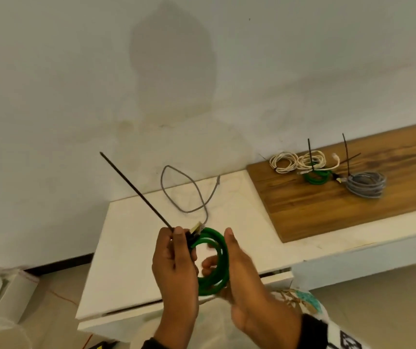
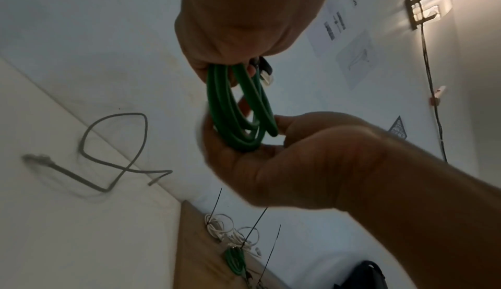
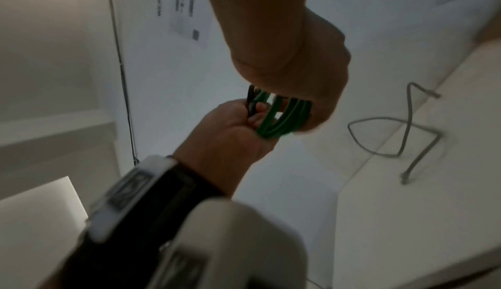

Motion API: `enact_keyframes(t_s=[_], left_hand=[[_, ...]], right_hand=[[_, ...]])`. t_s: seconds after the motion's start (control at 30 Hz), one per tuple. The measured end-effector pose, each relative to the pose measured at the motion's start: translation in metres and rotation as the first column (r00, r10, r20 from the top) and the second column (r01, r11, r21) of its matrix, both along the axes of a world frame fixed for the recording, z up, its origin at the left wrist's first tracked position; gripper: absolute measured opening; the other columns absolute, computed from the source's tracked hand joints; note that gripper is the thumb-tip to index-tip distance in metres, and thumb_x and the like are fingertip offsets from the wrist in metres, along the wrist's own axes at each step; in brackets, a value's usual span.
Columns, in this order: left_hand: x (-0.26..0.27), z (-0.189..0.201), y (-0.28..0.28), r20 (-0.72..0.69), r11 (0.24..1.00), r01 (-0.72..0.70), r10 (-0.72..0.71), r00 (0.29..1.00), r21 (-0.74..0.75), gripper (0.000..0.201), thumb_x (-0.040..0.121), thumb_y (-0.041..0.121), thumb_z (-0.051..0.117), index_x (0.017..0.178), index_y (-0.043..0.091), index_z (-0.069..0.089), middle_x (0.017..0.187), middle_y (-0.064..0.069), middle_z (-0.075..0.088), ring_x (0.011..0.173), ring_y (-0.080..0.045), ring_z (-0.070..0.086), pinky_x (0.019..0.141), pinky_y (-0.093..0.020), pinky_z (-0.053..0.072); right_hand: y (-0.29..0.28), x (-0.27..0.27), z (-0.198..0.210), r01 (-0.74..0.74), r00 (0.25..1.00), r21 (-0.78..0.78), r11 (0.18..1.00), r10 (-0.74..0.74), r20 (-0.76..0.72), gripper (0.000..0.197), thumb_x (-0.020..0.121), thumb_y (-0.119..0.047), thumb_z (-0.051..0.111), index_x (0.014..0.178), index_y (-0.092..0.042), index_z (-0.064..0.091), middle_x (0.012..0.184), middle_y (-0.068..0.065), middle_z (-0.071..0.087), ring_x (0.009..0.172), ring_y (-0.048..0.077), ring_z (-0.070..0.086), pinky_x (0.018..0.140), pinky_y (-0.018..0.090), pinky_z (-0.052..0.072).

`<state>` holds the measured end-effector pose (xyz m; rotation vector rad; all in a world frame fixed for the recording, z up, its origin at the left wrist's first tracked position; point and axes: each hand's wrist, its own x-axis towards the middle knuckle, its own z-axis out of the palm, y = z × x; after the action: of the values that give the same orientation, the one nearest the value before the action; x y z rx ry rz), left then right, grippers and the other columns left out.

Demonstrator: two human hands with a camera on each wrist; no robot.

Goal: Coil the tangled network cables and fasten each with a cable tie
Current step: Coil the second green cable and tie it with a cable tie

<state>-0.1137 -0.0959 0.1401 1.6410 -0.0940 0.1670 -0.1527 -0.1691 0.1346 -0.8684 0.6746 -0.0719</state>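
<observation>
Green cable coil (image 1: 216,260) hangs in the air in front of the white counter (image 1: 131,248), gripped between both hands above its near edge. The left hand (image 1: 174,263) is clenched round the coil's left side, and its fingers also pinch a black cable tie (image 1: 136,190) whose long tail juts up and to the left, past the hand. A clear plug (image 1: 196,227) of the green cable shows just beside that thumb. The right hand (image 1: 242,270) cups the coil's right side, thumb up along the outer loops and fingers curled in under them, so it too is grasping the coil. On the counter behind the hands, a loose grey cable (image 1: 189,190) lies uncoiled in an open loop near the back edge by the wall. Further right, a wooden board (image 1: 327,205) carries the bundled cables near its back edge: two cream coils (image 1: 297,161), a small green coil (image 1: 317,178) touching them, and a grey coil (image 1: 366,183) just beside it, each with a black tie tail standing up.
</observation>
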Motion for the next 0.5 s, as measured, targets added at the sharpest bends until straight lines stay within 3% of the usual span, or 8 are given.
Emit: enact_keyframes(t_s=[0.1, 0.27, 0.33, 0.43, 0.5], left_hand=[[0.01, -0.004, -0.019, 0.027, 1.0, -0.006, 0.007, 1.0, -0.024, 0.026, 0.097, 0.023, 0.042, 0.074, 0.016, 0.053, 0.052, -0.003, 0.047, 0.042, -0.007, 0.037, 0.043, -0.025, 0.031], [0.025, -0.016, -0.049, 0.025, 0.995, -0.02, 0.023, 0.999, -0.094, 0.025, 0.097, 0.023, 0.042, 0.076, 0.018, 0.056, 0.056, -0.001, 0.059, 0.04, -0.009, 0.043, 0.037, -0.02, 0.035], [0.033, -0.023, -0.057, -0.001, 0.993, -0.028, 0.028, 1.0, -0.111, 0.025, 0.097, 0.02, 0.043, 0.077, 0.019, 0.058, 0.066, 0.005, 0.067, 0.047, -0.009, 0.054, 0.046, -0.019, 0.045], [0.049, -0.032, -0.063, -0.164, 0.981, 0.077, -0.107, 0.981, -0.179, 0.017, 0.093, 0.016, 0.049, 0.088, 0.011, 0.064, 0.082, 0.002, 0.072, 0.078, -0.013, 0.066, 0.068, -0.028, 0.05], [0.059, -0.037, -0.066, -0.285, 0.962, 0.159, -0.22, 0.933, -0.22, 0.016, 0.09, 0.011, 0.052, 0.092, 0.007, 0.067, 0.084, -0.001, 0.074, 0.079, -0.011, 0.067, 0.067, -0.028, 0.047]], right_hand=[[-0.009, 0.013, -0.003, 0.091, 0.995, 0.049, 0.995, -0.088, -0.055, 0.05, 0.094, -0.052, 0.039, 0.074, -0.009, 0.056, 0.051, 0.002, 0.048, 0.054, 0.015, 0.047, 0.064, 0.031, 0.047], [-0.025, 0.037, -0.011, 0.286, 0.956, -0.011, 0.958, -0.286, -0.057, 0.048, 0.092, -0.047, 0.044, 0.065, -0.008, 0.047, 0.047, 0.0, 0.036, 0.04, 0.011, 0.034, 0.047, 0.024, 0.038], [-0.033, 0.044, -0.018, 0.294, 0.953, -0.047, 0.955, -0.297, -0.068, 0.047, 0.092, -0.046, 0.045, 0.064, -0.008, 0.047, 0.047, 0.001, 0.036, 0.038, 0.01, 0.034, 0.046, 0.022, 0.037], [-0.054, 0.051, -0.031, 0.315, 0.942, -0.092, 0.945, -0.323, -0.091, 0.047, 0.091, -0.048, 0.046, 0.065, -0.008, 0.049, 0.048, 0.002, 0.038, 0.038, 0.01, 0.036, 0.047, 0.023, 0.038], [-0.068, 0.054, -0.04, 0.321, 0.937, -0.136, 0.937, -0.335, -0.099, 0.046, 0.089, -0.048, 0.048, 0.065, -0.009, 0.048, 0.049, 0.003, 0.038, 0.042, 0.011, 0.036, 0.047, 0.022, 0.037]])
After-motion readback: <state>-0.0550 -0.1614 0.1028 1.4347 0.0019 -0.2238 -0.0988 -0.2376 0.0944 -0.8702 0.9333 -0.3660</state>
